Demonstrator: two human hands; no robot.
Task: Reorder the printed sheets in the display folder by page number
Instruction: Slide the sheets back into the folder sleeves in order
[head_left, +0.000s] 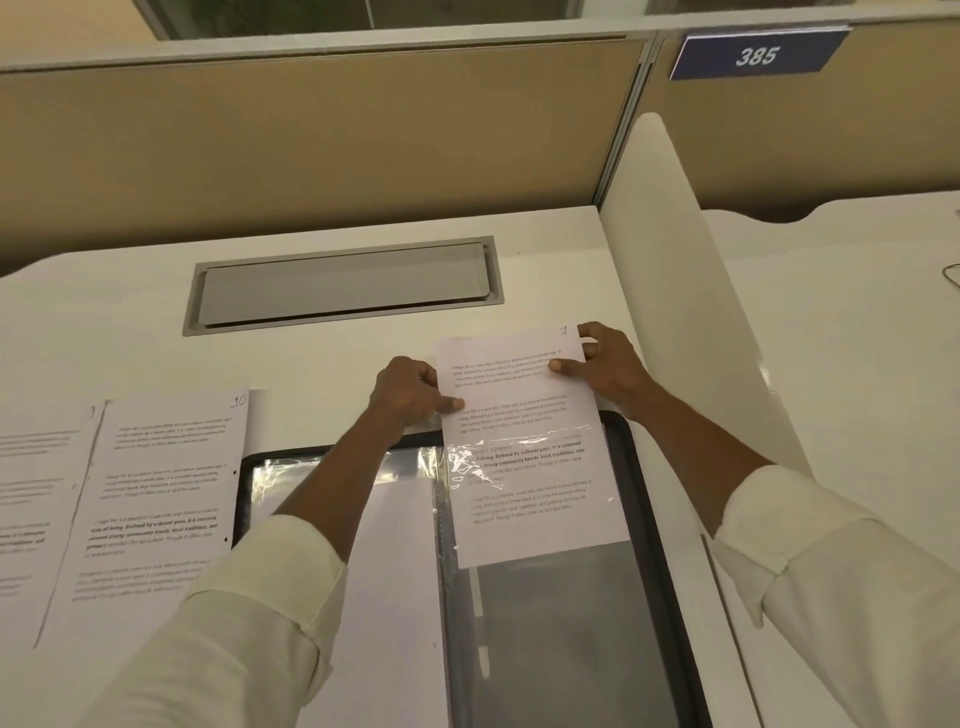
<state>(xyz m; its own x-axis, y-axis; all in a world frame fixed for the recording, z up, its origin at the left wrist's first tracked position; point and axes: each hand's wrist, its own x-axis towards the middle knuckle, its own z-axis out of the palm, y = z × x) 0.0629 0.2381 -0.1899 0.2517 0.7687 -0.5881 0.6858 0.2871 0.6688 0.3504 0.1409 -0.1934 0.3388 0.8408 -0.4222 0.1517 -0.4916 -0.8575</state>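
The sheet (519, 395) is pinched at its edges by the left hand (410, 395) and right hand (608, 369), half-sunk in the display folder (641, 493) below them; if pushed unevenly, it could be buckled or jammed.

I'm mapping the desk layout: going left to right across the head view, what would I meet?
From the left: cut-off sheet, sheet marked 10, left hand, held sheet, right hand, white divider panel.

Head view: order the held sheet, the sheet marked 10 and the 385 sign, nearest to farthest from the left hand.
1. Held sheet, pinched by the left hand.
2. Sheet marked 10, left on the desk.
3. 385 sign, high on the far partition.
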